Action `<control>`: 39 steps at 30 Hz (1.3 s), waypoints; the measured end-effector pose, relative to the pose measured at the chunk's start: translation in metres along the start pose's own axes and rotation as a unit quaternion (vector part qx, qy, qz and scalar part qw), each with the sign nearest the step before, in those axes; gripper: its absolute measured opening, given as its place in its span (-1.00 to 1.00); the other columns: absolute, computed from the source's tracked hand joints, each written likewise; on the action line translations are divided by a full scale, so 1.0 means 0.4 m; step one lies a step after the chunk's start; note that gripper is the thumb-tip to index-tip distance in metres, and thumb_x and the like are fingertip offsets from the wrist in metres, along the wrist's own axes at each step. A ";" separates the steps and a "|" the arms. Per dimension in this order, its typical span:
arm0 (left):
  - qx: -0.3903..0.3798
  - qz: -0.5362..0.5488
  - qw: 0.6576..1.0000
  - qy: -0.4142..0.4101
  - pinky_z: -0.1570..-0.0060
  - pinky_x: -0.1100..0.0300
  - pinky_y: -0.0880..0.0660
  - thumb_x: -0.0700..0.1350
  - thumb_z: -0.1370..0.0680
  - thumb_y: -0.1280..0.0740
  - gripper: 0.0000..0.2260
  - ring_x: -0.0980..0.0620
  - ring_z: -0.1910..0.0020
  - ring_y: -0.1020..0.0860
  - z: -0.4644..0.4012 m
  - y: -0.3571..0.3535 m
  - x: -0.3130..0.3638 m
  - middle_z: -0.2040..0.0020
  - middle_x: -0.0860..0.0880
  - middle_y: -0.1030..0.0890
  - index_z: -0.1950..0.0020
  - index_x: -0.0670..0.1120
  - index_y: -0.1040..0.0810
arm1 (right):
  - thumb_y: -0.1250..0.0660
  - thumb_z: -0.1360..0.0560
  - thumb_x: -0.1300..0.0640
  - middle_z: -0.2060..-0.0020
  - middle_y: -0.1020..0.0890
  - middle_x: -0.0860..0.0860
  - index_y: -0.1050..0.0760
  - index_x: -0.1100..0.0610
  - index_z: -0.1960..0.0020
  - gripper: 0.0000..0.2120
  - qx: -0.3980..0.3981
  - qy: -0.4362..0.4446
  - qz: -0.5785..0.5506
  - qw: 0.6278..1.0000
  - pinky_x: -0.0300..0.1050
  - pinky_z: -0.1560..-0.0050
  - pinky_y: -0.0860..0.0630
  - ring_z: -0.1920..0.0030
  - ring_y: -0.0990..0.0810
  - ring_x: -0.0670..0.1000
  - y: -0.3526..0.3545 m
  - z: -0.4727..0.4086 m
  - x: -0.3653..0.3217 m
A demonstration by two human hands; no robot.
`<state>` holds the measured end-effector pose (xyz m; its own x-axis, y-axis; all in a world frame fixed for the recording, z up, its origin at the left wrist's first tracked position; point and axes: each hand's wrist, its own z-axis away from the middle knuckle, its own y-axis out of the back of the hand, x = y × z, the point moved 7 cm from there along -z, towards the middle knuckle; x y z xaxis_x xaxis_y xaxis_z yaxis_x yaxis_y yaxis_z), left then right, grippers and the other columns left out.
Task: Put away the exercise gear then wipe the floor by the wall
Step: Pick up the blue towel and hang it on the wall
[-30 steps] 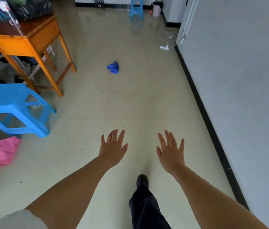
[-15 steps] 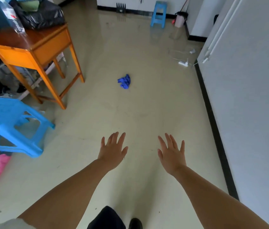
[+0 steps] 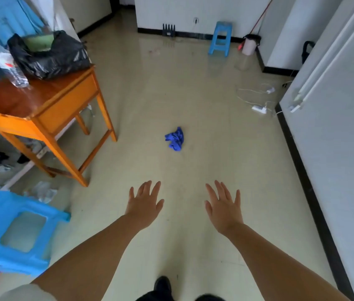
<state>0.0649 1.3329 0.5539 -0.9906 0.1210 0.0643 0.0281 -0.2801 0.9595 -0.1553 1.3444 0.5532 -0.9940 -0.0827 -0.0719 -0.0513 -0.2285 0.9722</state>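
Note:
A crumpled blue cloth [image 3: 175, 139] lies on the pale floor ahead of me, well beyond my fingertips. My left hand [image 3: 144, 203] and my right hand [image 3: 222, 206] are stretched out in front, palms down, fingers straight and spread, holding nothing. The white wall [image 3: 341, 135] with its black skirting [image 3: 302, 170] runs along the right side. No exercise gear is plainly recognisable in this view.
An orange wooden table [image 3: 47, 105] stands at the left with a black bag [image 3: 50, 54] and a water bottle [image 3: 6, 64] on it. A blue stool [image 3: 8, 231] is at the near left, another blue stool [image 3: 220, 38] at the far wall. A white power strip with cables [image 3: 258, 108] lies by the right wall.
The view has tilted up and moved forward, so the blue cloth sits lower in frame and nearer. Both hands stay outstretched and empty.

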 end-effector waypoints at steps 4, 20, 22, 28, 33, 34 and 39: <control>-0.006 -0.004 1.000 -0.024 -0.49 -0.10 0.04 0.10 -0.65 0.07 -0.48 0.00 -0.54 0.00 -0.218 0.055 -0.004 -0.56 -0.07 -0.02 -0.57 0.00 0.13 | 0.11 -0.65 -0.06 -0.56 0.10 0.01 0.16 -0.03 -0.56 -0.49 -0.012 -0.019 -0.001 1.000 0.25 -0.48 0.18 -0.55 0.15 0.00 0.039 -0.192 0.027; -0.032 0.027 0.999 0.020 -0.49 -0.09 0.04 0.10 -0.65 0.03 -0.47 0.01 -0.54 0.00 -1.096 0.244 -0.165 -0.56 -0.05 -0.03 -0.57 0.01 0.13 | 0.12 -0.65 -0.05 -0.55 0.08 0.02 0.16 -0.02 -0.56 -0.49 -0.055 0.020 0.011 0.998 0.23 -0.48 0.16 -0.55 0.11 0.00 0.212 -1.169 0.096; -0.049 0.036 0.998 0.032 -0.49 -0.09 0.04 0.10 -0.65 0.03 -0.47 0.01 -0.54 0.00 -1.190 0.244 -0.196 -0.56 -0.05 -0.02 -0.57 0.02 0.13 | 0.11 -0.65 -0.05 -0.55 0.07 0.02 0.14 -0.01 -0.56 -0.49 -0.063 0.037 0.010 0.997 0.22 -0.48 0.15 -0.55 0.10 -0.01 0.217 -1.272 0.077; -0.089 0.028 0.996 0.003 -0.50 -0.07 0.05 0.07 -0.66 0.04 -0.48 0.00 -0.54 -0.01 -1.502 0.211 -0.258 -0.56 -0.06 -0.01 -0.57 0.01 0.13 | 0.12 -0.65 -0.06 -0.55 0.10 0.01 0.17 -0.03 -0.56 -0.49 -0.116 0.004 -0.003 0.993 0.20 -0.49 0.17 -0.55 0.13 -0.02 0.143 -1.562 0.088; -0.145 0.016 0.989 -0.037 -0.50 -0.07 0.04 0.06 -0.66 0.04 -0.48 -0.01 -0.54 -0.03 -1.764 0.141 -0.326 -0.57 -0.06 -0.01 -0.57 0.01 0.13 | 0.12 -0.65 -0.07 -0.55 0.11 -0.02 0.19 -0.05 -0.55 -0.49 -0.177 -0.075 -0.043 0.980 0.16 -0.51 0.15 -0.55 0.11 -0.03 0.029 -1.774 0.098; -0.157 0.011 0.987 -0.044 -0.50 -0.07 0.04 0.07 -0.66 0.04 -0.48 -0.01 -0.54 -0.03 -1.813 0.125 -0.340 -0.57 -0.06 0.00 -0.57 0.01 0.13 | 0.12 -0.65 -0.07 -0.55 0.10 -0.03 0.19 -0.05 -0.55 -0.49 -0.190 -0.081 -0.051 0.977 0.15 -0.50 0.14 -0.55 0.10 -0.03 0.006 -1.813 0.094; -0.211 0.007 0.976 -0.063 -0.50 -0.04 0.02 0.06 -0.65 0.01 -0.48 -0.01 -0.53 -0.04 -2.053 -0.025 -0.370 -0.56 -0.07 -0.02 -0.57 -0.01 0.10 | 0.10 -0.65 -0.07 -0.55 0.04 -0.02 0.15 -0.05 -0.55 -0.49 -0.238 -0.119 -0.093 0.959 0.10 -0.50 0.04 -0.53 0.00 -0.02 -0.163 -2.010 0.098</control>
<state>0.1009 0.5357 0.3095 -0.9656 0.2223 0.1352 -0.0419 -0.6458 0.7624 -0.1133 0.5761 0.3079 -0.9689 0.2129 -0.1262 -0.2359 -0.6403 0.7310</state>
